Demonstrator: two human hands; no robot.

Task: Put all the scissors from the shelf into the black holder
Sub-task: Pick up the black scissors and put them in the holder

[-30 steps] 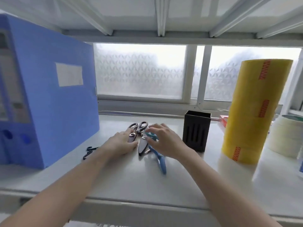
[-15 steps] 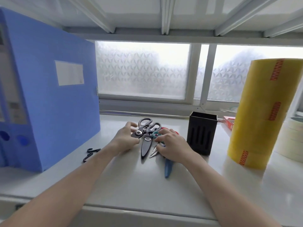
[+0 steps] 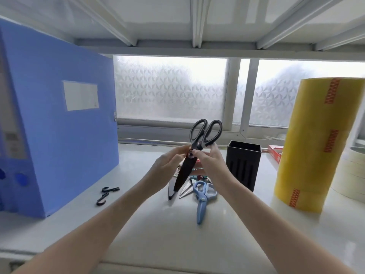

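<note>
Large black scissors (image 3: 199, 149) in a black blade sheath are held up above the shelf, handles up and tip down. My left hand (image 3: 167, 169) and my right hand (image 3: 212, 165) both grip them near the pivot. On the white shelf (image 3: 158, 234) below lie blue scissors (image 3: 203, 196), another black-sheathed pair (image 3: 171, 189), bare silver blades (image 3: 185, 189) and green and red handles partly hidden behind my hands. The black slotted holder (image 3: 244, 165) stands just right of my right hand, its top open.
A blue file box (image 3: 55, 139) fills the left side. Two black hooks (image 3: 106, 195) lie beside it. A tall stack of yellow tape rolls (image 3: 314, 143) stands right of the holder, pale tape rolls (image 3: 351, 175) further right, a red box (image 3: 275, 153) behind.
Both hands have lifted the large black scissors off the pile and raised them upright. The other scissors stay on the shelf.
</note>
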